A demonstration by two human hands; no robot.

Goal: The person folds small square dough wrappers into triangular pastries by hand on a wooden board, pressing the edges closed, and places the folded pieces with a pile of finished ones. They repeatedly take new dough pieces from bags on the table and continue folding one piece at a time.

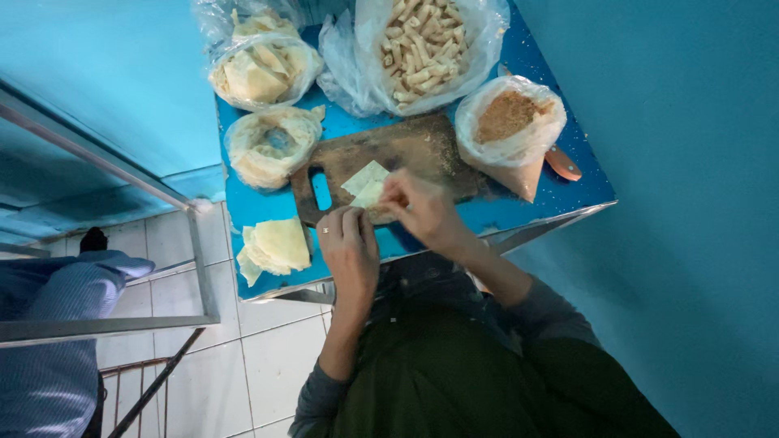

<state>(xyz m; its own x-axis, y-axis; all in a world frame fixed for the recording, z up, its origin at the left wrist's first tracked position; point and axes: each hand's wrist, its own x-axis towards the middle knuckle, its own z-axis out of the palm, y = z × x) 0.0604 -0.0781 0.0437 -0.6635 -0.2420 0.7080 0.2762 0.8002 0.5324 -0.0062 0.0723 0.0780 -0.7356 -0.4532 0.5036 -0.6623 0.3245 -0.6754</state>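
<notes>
A pale thin dough wrapper (365, 180) lies on a dark wooden cutting board (406, 146) on a small blue table (243, 211). My right hand (422, 211) is blurred and pinches the wrapper's near edge. My left hand (347, 243), a ring on one finger, rests at the board's near edge and touches the same wrapper, fingers curled. Whatever lies under the fingers is hidden.
A plastic bag of finished rolls (422, 45) stands at the back, a bag of brown crumbly filling (510, 118) to the right, a knife with an orange handle (562, 162) beside it. Bags of wrappers (260, 69) (272, 146) and loose wrappers (276, 246) lie left. A person's blue sleeve (49, 308) is lower left.
</notes>
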